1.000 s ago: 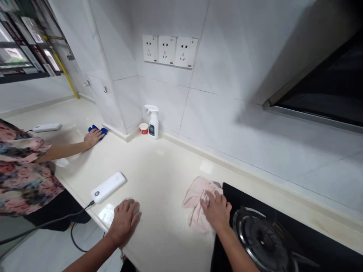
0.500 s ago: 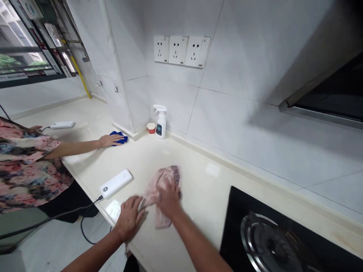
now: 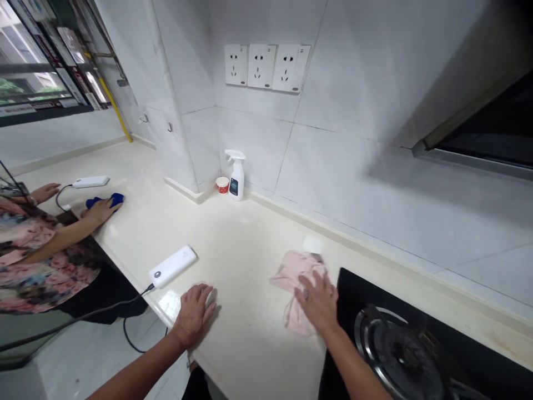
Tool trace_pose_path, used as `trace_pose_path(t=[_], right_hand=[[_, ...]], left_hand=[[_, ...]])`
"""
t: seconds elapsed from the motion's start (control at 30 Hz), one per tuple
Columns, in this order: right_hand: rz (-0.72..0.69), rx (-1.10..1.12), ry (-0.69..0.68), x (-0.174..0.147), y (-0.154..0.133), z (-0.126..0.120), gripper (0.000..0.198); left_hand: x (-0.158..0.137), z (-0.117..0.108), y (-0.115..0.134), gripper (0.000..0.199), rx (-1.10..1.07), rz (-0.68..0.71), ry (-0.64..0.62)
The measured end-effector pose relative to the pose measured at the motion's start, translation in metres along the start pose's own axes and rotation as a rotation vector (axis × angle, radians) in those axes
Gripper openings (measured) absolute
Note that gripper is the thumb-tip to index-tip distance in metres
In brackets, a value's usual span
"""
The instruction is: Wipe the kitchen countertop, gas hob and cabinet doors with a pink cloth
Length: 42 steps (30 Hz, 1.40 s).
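Observation:
Under my right hand (image 3: 318, 304) lies a crumpled pink cloth (image 3: 291, 271), pressed onto the cream countertop (image 3: 250, 344) just left of the black gas stove (image 3: 347, 300). My fingers are bent over the cloth and hide part of it. My left hand (image 3: 192, 318) rests on the countertop near its front edge, fingers a little apart, with nothing in it. Just beyond that hand is a white power bank (image 3: 172, 265) with a black cable plugged into its near end.
A white spray bottle (image 3: 236, 176) and a small red-and-white tub (image 3: 222, 184) stand in the wall corner. At left, another person's hand (image 3: 102, 211) presses a blue cloth (image 3: 117, 199). A second power bank (image 3: 90, 181) lies beyond. A range hood (image 3: 478, 158) overhangs at right.
My right hand and the pink cloth have slid right, up to the stove's edge. My left hand has stayed in place, now apart from the cloth. The other person's blue cloth has moved left.

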State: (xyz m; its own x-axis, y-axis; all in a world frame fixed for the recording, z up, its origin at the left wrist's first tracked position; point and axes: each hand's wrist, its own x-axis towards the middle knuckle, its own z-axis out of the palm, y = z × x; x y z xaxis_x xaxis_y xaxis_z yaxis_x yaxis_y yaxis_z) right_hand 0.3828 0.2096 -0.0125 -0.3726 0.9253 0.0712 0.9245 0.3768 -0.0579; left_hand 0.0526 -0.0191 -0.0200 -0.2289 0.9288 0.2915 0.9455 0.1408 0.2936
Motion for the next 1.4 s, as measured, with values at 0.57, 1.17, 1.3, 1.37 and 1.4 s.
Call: trace_pose_path(t=[0.57,1.17,1.3,1.37,1.4], right_hand=[[-0.061,0.154,-0.165,0.145,-0.163,-0.005,0.052],[-0.446,0.272,-0.066,-0.04,-0.136,0.005,0.05],[-0.052,0.101,-0.037,-0.02,-0.056,-0.005,0.049],[0.053,0.078,-0.025,-0.03,-0.037,-0.005,0.051],[0.075,0.089,-0.02,-0.041,-0.035,-0.004,0.052]], left_hand=[[-0.008,0.006,0.0,0.047,-0.076,-0.033,-0.001],[-0.021,-0.006,0.009,0.055,-0.164,0.126,0.005],[-0.039,-0.002,0.044,0.046,-0.247,0.113,0.022],[-0.046,0.001,0.067,0.043,-0.304,0.126,0.022],[-0.048,0.002,0.079,0.043,-0.33,0.129,0.018]])
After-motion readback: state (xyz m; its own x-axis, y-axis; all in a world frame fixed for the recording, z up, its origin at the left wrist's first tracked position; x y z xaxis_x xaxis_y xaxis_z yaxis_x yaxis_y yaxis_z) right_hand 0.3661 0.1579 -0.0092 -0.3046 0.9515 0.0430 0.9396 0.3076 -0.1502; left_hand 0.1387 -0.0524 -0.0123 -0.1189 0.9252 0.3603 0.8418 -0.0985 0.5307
